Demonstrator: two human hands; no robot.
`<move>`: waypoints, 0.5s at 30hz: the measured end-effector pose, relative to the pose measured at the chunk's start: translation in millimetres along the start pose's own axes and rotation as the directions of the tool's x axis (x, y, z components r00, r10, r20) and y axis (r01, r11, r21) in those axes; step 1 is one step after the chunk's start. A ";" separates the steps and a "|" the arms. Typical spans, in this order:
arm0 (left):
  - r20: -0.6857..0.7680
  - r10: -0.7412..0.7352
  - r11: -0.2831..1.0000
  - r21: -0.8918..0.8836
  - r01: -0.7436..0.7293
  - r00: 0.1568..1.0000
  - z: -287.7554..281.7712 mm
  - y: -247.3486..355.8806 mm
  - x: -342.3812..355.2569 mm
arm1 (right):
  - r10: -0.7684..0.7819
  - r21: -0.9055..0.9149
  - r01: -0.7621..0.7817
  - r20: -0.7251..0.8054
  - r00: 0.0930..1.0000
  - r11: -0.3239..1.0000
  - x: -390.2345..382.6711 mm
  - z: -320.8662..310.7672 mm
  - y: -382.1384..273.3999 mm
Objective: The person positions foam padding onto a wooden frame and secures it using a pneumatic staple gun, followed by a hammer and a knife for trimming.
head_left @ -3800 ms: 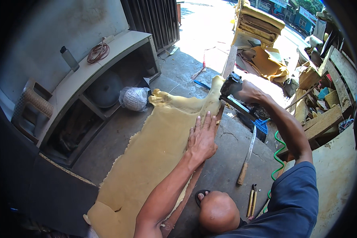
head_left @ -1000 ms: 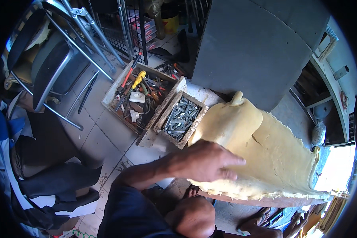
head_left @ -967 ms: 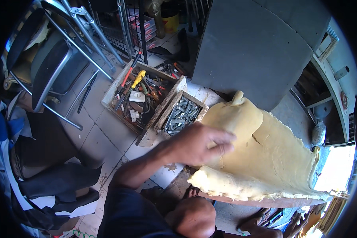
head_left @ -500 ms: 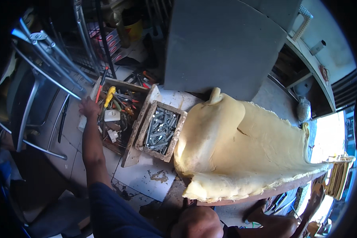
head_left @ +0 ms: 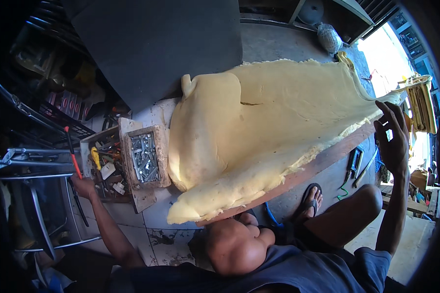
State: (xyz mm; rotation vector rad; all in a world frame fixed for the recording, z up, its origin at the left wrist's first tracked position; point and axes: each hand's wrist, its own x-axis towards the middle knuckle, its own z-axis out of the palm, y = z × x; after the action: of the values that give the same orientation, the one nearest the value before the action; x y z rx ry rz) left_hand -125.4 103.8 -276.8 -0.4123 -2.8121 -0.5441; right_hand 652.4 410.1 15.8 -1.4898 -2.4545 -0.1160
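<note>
My left hand [head_left: 84, 186] grips a red-handled tool [head_left: 75, 162], held upright at the left edge of a wooden box of assorted tools [head_left: 107, 192]. A small wooden box of metal fasteners [head_left: 144, 156] adjoins it. Yellow foam sheet [head_left: 283, 112], ragged-edged and torn near the middle, drapes over a long reddish wooden board [head_left: 322, 154]. Near the board's right end my right hand [head_left: 391, 136] is raised with fingers curved and apart, holding nothing; I cannot tell if it touches the foam. A dark pneumatic tool [head_left: 355, 163] and a knife [head_left: 362, 175] lie on the floor.
Metal chair frames [head_left: 34, 205] stand at the left. A large dark panel [head_left: 156, 44] is behind the foam, beside a low shelf unit [head_left: 293, 17] with a wrapped bundle [head_left: 329, 38]. Stacked cushions and scrap [head_left: 418, 105] sit at the bright right side. My bare knees and sandalled foot are below.
My view has swung from the foam toward the tool box and partly back. My left hand has gripped the red-handled tool. The pneumatic tool, held earlier in my right hand, lies down.
</note>
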 end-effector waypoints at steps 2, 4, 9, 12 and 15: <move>-0.168 0.205 0.977 -0.022 -0.212 0.964 -67.4 44.8 -20.9 | -0.135 -0.020 0.134 -0.068 0.989 0.991 5.2 -3.5 -35.3; -0.243 0.380 0.914 -0.049 -0.403 0.892 -154.1 108.9 -61.7 | -0.368 -0.035 0.368 -0.179 0.912 0.929 13.6 7.0 -91.0; -0.233 0.913 0.255 -0.313 -0.915 0.334 -249.1 293.1 -199.3 | -0.732 -0.095 0.727 -0.135 0.668 0.680 5.2 8.2 -173.0; -0.201 0.971 0.014 -0.500 -0.866 0.132 -273.9 336.0 -251.7 | -0.658 0.251 0.608 0.296 0.692 0.753 -5.3 12.0 -182.6; -0.197 0.943 0.048 -0.717 -0.696 0.268 -257.2 322.2 -267.0 | -0.400 0.307 0.258 0.719 0.568 0.916 -8.1 7.1 -172.6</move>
State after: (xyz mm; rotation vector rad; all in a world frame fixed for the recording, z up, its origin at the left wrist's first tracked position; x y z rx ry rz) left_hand 273.2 228.7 -18.4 -2.3426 -1.7422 -1.2522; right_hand 502.6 323.7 18.8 -1.0939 -3.2820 0.8344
